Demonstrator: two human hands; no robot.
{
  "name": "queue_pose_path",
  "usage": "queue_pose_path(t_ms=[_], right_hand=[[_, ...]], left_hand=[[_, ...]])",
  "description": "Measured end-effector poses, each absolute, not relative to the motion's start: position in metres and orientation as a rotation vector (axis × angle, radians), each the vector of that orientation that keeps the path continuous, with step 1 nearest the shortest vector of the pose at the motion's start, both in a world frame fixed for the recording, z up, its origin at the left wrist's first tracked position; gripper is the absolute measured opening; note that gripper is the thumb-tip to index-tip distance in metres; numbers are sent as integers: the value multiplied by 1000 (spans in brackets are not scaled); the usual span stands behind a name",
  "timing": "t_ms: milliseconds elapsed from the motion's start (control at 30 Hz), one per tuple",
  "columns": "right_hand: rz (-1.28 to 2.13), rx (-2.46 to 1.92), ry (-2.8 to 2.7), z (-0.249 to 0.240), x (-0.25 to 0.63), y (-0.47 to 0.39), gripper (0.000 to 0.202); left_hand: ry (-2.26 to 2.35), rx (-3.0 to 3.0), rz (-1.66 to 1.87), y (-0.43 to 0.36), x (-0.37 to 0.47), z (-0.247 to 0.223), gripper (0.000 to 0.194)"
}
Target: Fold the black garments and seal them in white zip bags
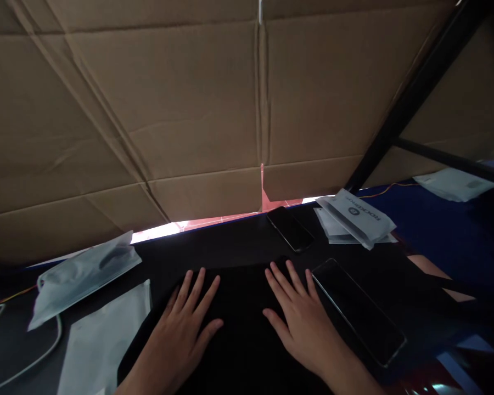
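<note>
My left hand (181,329) lies flat with its fingers spread on a black surface (234,351), which looks like dark cloth. On the same black surface, my right hand (302,318) also rests flat and spread, holding nothing. Just right of its fingers is a large dark-screened phone (356,307). A smaller black phone (290,229) lies beyond the right fingertips. Left of my left hand, a flat whitish pouch (105,340) lies apart from it. Behind that pouch sits a fuller translucent pouch (86,280).
Brown cardboard (189,109) stands upright along the back. White printed packets (356,216) are stacked at the right, near a slanted black metal bar (420,93). Another white packet (456,184) lies farther right on blue. A white cable (45,351) curves at the left.
</note>
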State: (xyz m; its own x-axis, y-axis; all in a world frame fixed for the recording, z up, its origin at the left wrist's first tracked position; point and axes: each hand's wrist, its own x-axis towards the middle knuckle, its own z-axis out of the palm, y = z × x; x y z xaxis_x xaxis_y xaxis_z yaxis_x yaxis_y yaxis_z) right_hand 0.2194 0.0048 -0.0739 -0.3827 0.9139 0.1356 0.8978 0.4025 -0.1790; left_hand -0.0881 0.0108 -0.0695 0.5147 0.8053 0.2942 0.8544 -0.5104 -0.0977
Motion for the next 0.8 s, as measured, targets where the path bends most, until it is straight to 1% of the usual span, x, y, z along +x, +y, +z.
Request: queue_pose_path(t_ms=[100,133,233,367,500,533,667,800], right_hand=[[98,-1680,-2360,-80,220,6,76],[65,-1660,-2335,-78,220,7,72],[-30,-1617,-2252,-65,219,17,50],[-73,-1700,-2134,-52,218,49,45],[-39,-1683,-2115,-43,228,62,16],[-21,-1661,-2120,-42,232,56,12],[39,-1570,-2118,-46,252,10,17],[-68,-1581,-2139,-56,275,-38,24]], left_hand=[[-1422,-2550,-297,17,-101,-73,70],[-1425,-2568,-287,18,-103,-70,69],[-1474,-2595,-265,26,-101,-53,61],[-1636,-2500,-255,52,-90,-29,51],[-1640,-2497,-225,63,-88,-10,36],[-1621,-2503,-233,59,-91,-6,34],[-1542,-2526,-312,21,-108,2,36],[-1326,-2675,-248,-17,-136,-19,39]])
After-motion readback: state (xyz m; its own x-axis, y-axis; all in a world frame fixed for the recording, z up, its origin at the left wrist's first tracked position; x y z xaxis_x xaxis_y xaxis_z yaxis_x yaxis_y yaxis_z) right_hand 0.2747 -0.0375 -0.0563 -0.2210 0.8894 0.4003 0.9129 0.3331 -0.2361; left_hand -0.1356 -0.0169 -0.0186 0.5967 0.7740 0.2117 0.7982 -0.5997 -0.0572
